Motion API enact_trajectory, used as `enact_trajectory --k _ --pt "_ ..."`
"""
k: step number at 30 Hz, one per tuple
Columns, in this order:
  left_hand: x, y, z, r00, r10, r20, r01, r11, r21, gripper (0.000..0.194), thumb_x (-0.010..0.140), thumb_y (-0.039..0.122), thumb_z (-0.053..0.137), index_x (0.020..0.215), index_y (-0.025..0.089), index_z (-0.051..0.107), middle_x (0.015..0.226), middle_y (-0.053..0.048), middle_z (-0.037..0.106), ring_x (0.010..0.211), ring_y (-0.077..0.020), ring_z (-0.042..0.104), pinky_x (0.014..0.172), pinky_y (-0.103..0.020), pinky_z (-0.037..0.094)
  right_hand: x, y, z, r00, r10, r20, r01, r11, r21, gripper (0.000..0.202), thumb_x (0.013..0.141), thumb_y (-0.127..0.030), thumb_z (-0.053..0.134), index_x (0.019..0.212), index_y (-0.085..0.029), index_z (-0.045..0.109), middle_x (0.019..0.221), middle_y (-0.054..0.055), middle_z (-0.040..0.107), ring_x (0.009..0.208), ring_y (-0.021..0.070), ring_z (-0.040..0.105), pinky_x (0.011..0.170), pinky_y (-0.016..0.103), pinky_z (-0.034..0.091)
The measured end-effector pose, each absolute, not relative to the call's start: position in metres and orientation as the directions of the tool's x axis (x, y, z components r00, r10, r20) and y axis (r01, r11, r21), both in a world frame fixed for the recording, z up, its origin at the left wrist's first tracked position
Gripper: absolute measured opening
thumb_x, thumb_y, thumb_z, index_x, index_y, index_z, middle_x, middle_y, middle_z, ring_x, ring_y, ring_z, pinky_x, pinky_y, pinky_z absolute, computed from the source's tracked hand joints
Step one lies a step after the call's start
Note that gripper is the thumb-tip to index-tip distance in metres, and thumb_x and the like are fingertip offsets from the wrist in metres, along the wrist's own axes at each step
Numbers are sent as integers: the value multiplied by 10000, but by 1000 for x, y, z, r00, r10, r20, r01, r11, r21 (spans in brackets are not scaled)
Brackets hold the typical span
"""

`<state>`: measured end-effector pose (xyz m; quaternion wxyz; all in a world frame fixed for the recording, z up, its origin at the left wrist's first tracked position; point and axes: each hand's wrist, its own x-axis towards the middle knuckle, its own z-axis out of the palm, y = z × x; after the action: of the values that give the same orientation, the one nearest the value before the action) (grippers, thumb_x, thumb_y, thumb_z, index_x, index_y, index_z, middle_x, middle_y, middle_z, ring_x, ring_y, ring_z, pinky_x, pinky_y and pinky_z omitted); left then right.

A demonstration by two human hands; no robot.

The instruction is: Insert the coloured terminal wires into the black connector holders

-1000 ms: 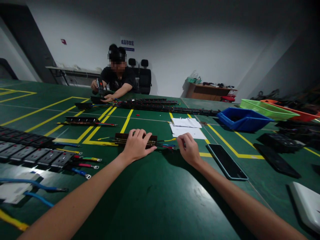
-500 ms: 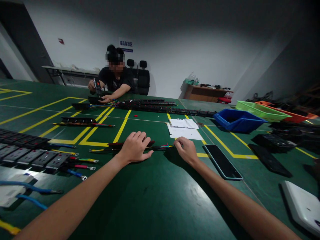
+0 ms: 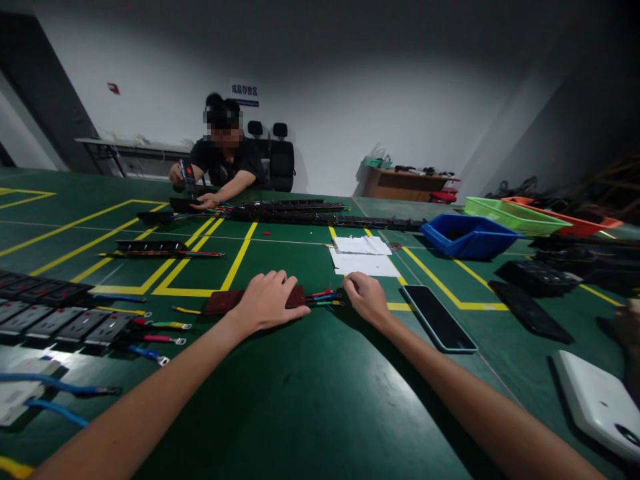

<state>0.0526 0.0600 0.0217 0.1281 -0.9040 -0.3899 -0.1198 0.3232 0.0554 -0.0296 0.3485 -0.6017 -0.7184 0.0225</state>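
Observation:
My left hand lies over a dark red strip, its thumb stretched out to the right and its fingers over the far edge. Coloured wires with metal lugs come out of the strip's right end, and a yellow wire comes out on the left. Beside the lugs is my right hand, its fingers curled together; whatever they may hold is hidden. White papers lie just beyond it, and a phone lies to its right.
Socket strips with lugged cables lie at the left. A blue bin and a green bin stand at the right, with a white device nearer. Across the table, a person holds a power tool at a black part.
The strip under my left hand now shows its broad dark red face, where it looked thin and edge-on before. The view has shifted slightly.

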Motion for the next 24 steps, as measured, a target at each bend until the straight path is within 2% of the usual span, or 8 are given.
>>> enact_trajectory --k 6,10,15,18,24 --pt "47 66 19 722 601 343 680 -707 -194 645 909 726 411 1087 161 664 964 -119 639 861 -259 576 709 -355 403 320 55 -28 -138 920 367 893 276 -355 413 987 -431 423 676 -212 583 690 36 623 647 174 530 561 281 251" --pt "44 68 18 766 552 329 636 -726 -262 649 918 719 406 1132 162 659 994 -125 635 884 -263 567 721 -360 392 320 56 -28 -170 929 329 881 293 -371 409 982 -477 445 721 -209 611 711 36 623 674 179 544 581 274 280" --pt "41 70 13 745 558 365 662 -684 -306 708 934 705 388 1247 116 624 1026 -150 635 912 -281 561 729 -378 383 320 55 -28 -180 931 316 879 297 -372 412 986 -499 437 740 -213 604 722 30 621 692 183 546 595 272 291" --pt "41 70 10 705 579 409 703 -645 -300 724 943 689 385 1308 98 590 1062 -169 629 943 -291 555 756 -388 382 322 56 -29 -184 927 325 855 315 -412 447 998 -502 397 709 -210 572 706 26 610 671 178 533 595 273 298" --pt "41 68 6 670 592 449 733 -625 -268 724 945 671 403 1357 96 557 1118 -188 614 983 -311 548 777 -408 401 328 61 -31 -126 942 311 755 294 -586 377 975 -451 404 744 -206 575 702 9 600 672 175 543 605 264 339"
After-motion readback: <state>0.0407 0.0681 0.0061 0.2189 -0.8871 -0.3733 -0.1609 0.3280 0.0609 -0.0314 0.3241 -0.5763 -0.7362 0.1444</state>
